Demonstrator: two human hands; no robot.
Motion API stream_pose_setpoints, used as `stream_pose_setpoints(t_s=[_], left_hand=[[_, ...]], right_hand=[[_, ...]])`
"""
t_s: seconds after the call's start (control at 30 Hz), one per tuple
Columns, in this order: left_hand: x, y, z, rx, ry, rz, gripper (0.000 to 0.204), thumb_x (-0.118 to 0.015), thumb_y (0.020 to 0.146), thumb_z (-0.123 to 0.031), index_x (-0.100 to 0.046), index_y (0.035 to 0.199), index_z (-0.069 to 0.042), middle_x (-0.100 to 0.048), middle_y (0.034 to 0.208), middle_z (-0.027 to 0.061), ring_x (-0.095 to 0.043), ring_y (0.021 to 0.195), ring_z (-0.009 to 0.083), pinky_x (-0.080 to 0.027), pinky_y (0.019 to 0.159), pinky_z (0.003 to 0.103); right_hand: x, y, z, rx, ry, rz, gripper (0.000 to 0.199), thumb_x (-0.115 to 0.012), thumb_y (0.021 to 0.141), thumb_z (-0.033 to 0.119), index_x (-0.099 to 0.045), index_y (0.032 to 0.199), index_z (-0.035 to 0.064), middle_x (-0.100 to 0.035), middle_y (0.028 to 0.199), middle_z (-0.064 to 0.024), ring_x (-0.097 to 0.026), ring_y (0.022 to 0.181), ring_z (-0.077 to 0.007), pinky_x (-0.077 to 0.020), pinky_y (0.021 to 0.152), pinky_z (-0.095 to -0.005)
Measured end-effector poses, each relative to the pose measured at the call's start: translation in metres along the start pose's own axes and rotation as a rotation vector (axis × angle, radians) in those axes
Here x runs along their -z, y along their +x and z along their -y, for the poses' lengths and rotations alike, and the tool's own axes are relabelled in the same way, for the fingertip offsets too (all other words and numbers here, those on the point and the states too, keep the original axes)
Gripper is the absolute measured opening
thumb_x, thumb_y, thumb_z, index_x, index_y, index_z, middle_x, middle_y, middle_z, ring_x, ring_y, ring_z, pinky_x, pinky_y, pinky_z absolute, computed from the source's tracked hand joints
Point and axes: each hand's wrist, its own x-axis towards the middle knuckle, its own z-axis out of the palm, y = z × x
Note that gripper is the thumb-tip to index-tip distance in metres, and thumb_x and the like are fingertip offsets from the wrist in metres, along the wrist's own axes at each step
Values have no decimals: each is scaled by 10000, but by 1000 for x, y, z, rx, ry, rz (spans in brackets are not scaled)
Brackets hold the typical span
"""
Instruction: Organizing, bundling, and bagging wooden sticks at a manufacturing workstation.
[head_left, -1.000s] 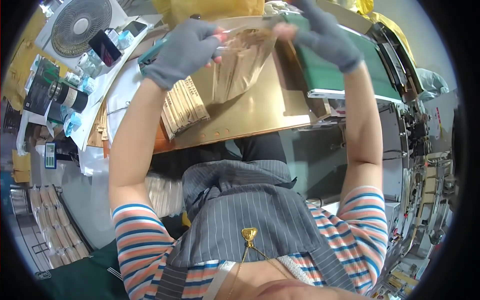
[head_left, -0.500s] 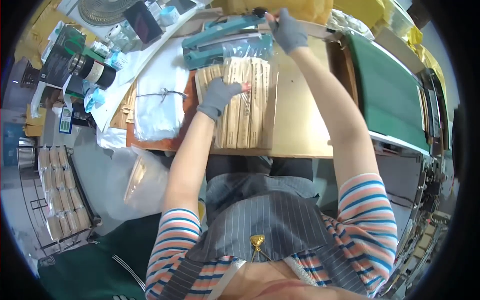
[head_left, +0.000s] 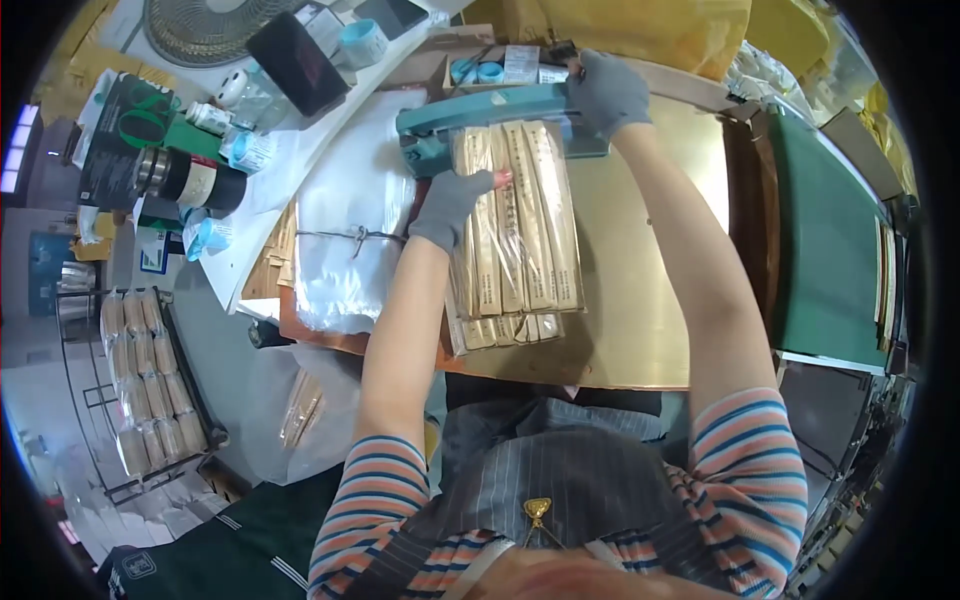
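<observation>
A clear plastic bag [head_left: 530,245] of long, slim paper-wrapped packets lies in front of a teal hand-lever heat sealer [head_left: 480,106]. My left hand [head_left: 448,210], in a grey glove with the thumb tip bare, grips the bag's upper left side, thumb on top. At the sealer's right end, my gloved right hand [head_left: 612,92] is closed round its handle. The lever is down across the bag's far end, hiding its mouth. Beneath that bag shows the near end of another bag [head_left: 510,332] of similar packets.
A stack of flat clear bags [head_left: 345,285], tied with string, lies to the left. A shelf behind it carries a phone [head_left: 298,68], a black flask [head_left: 200,178] and tape rolls. A green board [head_left: 830,240] stands right; a wire rack of packs [head_left: 150,370] stands far left.
The sealer's lever has come down, with my right hand on its handle. The upper bag now sits clear over another one, my left hand still at its side. The whole view has shifted.
</observation>
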Motion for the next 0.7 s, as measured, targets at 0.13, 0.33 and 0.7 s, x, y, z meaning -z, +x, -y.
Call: stream_pose_setpoints(t_s=[0.13,0.33,0.7], left_hand=[[4,-2,1,-80,50,-47,422,-762,683,-217,-641,999,34,-647,934,100,-610,807,158,-479,746,272],[0,1,9,-93,68,-36,425,-756,693,-216,-643,1026,22,-649,952,80,-611,815,161,-479,753,276],[38,-65,60,-213,535,-362,552,-704,758,-386,-595,1113,22,-649,985,106,-603,856,169,-452,814,279]], right_hand=[[-6,1,5,-3,59,26,155,-528,798,273,-612,807,143,-642,819,-128,-613,766,-332,-478,674,-436],[0,-8,3,-54,82,-6,134,-530,792,249,-586,773,129,-632,841,-88,-606,754,-316,-480,647,-435],[16,-217,75,-236,740,396,1004,-800,578,372,-289,1289,-119,-469,1194,-276,-478,1115,-357,-393,938,-389]])
